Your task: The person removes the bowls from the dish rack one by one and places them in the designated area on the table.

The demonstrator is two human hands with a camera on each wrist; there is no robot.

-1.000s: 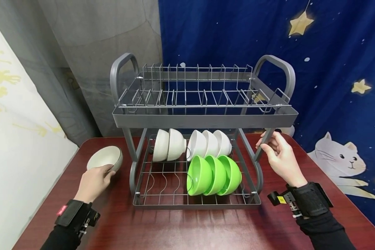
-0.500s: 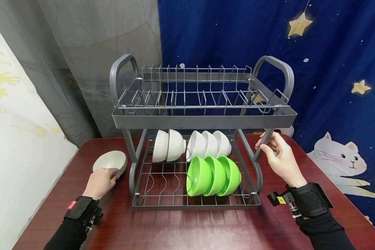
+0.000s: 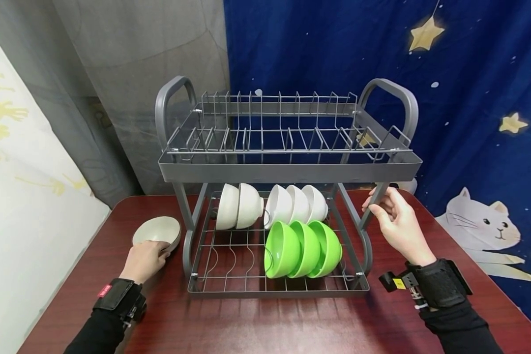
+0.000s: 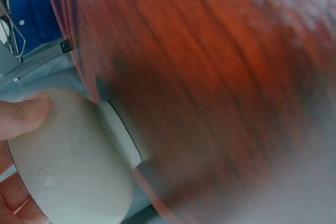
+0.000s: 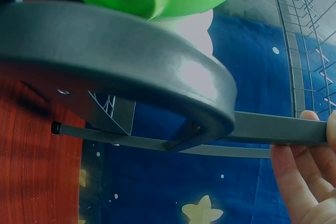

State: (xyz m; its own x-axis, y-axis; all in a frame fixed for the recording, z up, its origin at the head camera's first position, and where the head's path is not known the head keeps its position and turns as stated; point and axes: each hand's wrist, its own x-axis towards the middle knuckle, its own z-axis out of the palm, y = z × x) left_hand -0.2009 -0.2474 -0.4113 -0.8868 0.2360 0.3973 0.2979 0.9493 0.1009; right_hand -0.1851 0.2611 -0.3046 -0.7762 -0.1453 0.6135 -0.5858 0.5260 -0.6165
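My left hand [image 3: 143, 261] pinches the near rim of a cream bowl [image 3: 157, 230] at the left of the table. In the left wrist view the thumb [image 4: 32, 115] lies on the bowl's outer wall, with fingers on the other side of the rim. Its foot points toward the table; whether they touch, I cannot tell. On the right, my right hand [image 3: 400, 223] grips the right front post of a grey two-tier dish rack [image 3: 292, 173]. The right wrist view has thumb and fingers [image 5: 294, 174] around that post [image 5: 283, 128].
On the lower tier, two cream bowls [image 3: 249, 206] stand on edge at the back left. Three white bowls [image 3: 278, 205] lean at the back right, and three green bowls [image 3: 283, 250] in front of them. Curtains hang behind the red-brown table [image 3: 265, 324].
The left hand and its bowl have shifted slightly right and nearer, with most of that movement in the first half second. My right hand stays at the rack post.
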